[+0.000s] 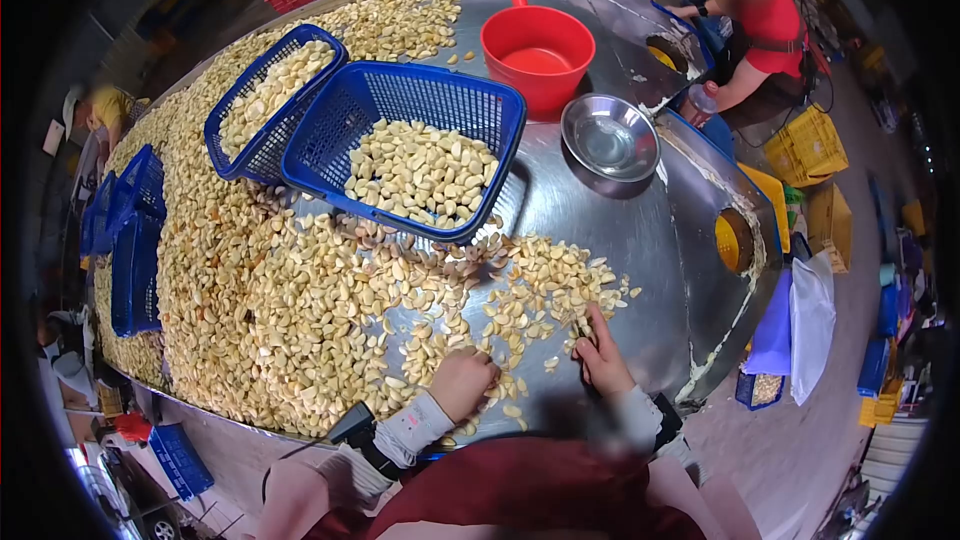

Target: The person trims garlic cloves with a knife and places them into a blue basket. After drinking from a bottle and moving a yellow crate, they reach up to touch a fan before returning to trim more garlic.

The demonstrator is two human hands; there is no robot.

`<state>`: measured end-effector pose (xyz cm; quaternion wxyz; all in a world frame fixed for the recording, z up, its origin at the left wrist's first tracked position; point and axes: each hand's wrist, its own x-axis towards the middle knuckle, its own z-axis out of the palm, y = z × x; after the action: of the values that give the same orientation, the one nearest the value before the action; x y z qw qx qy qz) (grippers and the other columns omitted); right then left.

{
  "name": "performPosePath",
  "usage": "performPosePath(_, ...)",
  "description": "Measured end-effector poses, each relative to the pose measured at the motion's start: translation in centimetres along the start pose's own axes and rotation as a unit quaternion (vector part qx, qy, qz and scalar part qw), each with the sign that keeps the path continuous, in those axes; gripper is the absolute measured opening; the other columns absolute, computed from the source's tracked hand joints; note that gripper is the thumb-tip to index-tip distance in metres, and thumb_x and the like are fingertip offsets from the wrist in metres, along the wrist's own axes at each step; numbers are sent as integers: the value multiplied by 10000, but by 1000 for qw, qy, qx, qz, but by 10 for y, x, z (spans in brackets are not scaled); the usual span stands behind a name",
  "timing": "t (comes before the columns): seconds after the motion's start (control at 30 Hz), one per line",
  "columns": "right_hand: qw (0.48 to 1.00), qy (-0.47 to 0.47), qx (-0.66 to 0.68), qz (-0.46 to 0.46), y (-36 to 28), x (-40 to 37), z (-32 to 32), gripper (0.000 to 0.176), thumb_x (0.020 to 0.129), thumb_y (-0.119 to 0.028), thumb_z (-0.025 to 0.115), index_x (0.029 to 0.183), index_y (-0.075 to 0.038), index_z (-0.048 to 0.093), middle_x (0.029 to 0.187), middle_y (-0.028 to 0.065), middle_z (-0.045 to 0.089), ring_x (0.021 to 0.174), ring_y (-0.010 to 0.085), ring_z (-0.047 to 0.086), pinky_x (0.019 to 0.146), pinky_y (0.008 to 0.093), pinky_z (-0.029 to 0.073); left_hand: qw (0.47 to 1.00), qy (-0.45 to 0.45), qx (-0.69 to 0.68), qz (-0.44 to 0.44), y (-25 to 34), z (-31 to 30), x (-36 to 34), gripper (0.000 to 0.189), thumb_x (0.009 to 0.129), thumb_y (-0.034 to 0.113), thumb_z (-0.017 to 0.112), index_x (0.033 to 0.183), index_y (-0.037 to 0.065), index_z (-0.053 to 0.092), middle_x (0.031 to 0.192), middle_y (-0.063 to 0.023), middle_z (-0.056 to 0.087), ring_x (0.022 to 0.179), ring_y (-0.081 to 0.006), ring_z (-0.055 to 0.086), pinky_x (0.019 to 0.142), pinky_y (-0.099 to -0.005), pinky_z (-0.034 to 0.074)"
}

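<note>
A loose heap of pale pieces (pixel 320 290), which look like peeled garlic cloves, covers much of the metal table. My left hand (pixel 463 383) rests low over the heap's near edge, its fingers curled under; anything inside them is hidden. To its right is my right hand (pixel 603 355), with the index finger stretched out at the edge of a smaller spread of cloves (pixel 545 285) and the thumb apart. Beyond both hands stands a blue plastic basket (pixel 335 155) partly filled with cloves. A second blue basket (pixel 268 170), fuller of cloves, leans beside it on the left.
A red long-handled scoop (pixel 540 65) and a shiny metal bowl (pixel 611 138) stand at the back right. The table has a round hole (pixel 735 240) near its right edge. More blue baskets (pixel 137 260) sit at far left. A co-worker in red (pixel 775 35) works across the table.
</note>
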<state>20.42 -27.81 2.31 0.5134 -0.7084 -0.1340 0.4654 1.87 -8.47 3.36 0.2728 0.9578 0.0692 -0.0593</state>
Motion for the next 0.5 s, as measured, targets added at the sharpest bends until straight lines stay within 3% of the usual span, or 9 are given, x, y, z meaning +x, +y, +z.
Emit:
performPosePath(0.03, 1000, 2, 4, 4, 4, -2, 3, 548, 956, -119, 460, 1469, -115, 268, 909, 75, 603, 628, 113, 570, 575, 218, 477, 1000, 15, 12, 11, 0, 4, -5, 105, 699, 134, 640, 757, 45, 639, 777, -87, 583, 802, -249, 600, 687, -370, 493)
performPosePath(0.1, 986, -2, -125, -114, 7, 1, 14, 550, 941, -112, 470, 1456, -67, 283, 1161, 160, 614, 1022, 228, 618, 883, 289, 470, 999, 29, 25, 20, -2, 7, -10, 125, 713, 122, 664, 803, 35, 655, 776, -89, 594, 767, -230, 618, 673, -348, 502)
performPosePath(0.13, 989, -44, -95, -105, -6, -3, 21, 514, 932, -100, 470, 1423, -28, 337, 1318, 198, 528, 1282, 257, 452, 1051, 316, 329, 982, 28, -168, -82, -2, 3, -10, 156, 744, 88, 685, 890, 36, 667, 844, -71, 631, 776, -177, 633, 683, -310, 515)
performPosePath(0.17, 989, -44, -94, -107, -13, -6, 29, 514, 932, -100, 470, 1423, -28, 337, 1318, 198, 528, 1282, 257, 452, 1051, 316, 329, 918, 28, -352, -180, -2, -2, -10, 206, 775, 54, 706, 978, 37, 680, 913, -53, 669, 784, -125, 649, 693, -272, 529)
performPosePath(0.2, 992, -73, -72, -67, -18, -8, 36, 496, 931, -108, 472, 1407, -22, 363, 1305, 199, 538, 1260, 254, 477, 1035, 314, 349, 919, 30, -350, -180, -2, -6, -11, 206, 775, 54, 706, 978, 37, 680, 913, -53, 669, 784, -125, 649, 693, -272, 529)
performPosePath(0.3, 985, -135, -90, -50, -27, -12, 53, 505, 925, -147, 482, 1402, -26, 371, 1256, 226, 558, 1196, 281, 540, 988, 322, 404, 692, 97, -681, -220, -2, -10, -14, 287, 809, -45, 673, 1089, -44, 611, 891, -45, 650, 759, -96, 626, 694, -214, 519)
performPosePath(0.37, 946, -173, -195, -193, -43, -23, 65, 522, 925, -195, 500, 1406, -42, 368, 1193, 232, 582, 1076, 336, 598, 901, 359, 465, 709, 130, -664, -201, 0, -12, -16, 317, 801, -50, 676, 1107, -66, 593, 871, -59, 638, 741, -103, 619, 705, -221, 525)
performPosePath(0.43, 930, -165, -232, -233, -48, -27, 74, 529, 921, -223, 519, 1403, -57, 374, 1152, 220, 598, 968, 383, 610, 818, 402, 490, 785, 196, -560, -180, 9, -22, -18, 352, 791, -65, 680, 1125, -79, 571, 883, -70, 634, 763, -101, 622, 719, -223, 531)
performPosePath(0.5, 904, -121, -275, -304, -48, -27, 79, 532, 919, -242, 529, 1398, -63, 381, 1135, 207, 607, 935, 391, 608, 784, 425, 494, 779, 215, -557, -193, 20, -30, -19, 370, 786, -72, 682, 1136, -74, 563, 891, -73, 633, 776, -99, 621, 720, -222, 530)
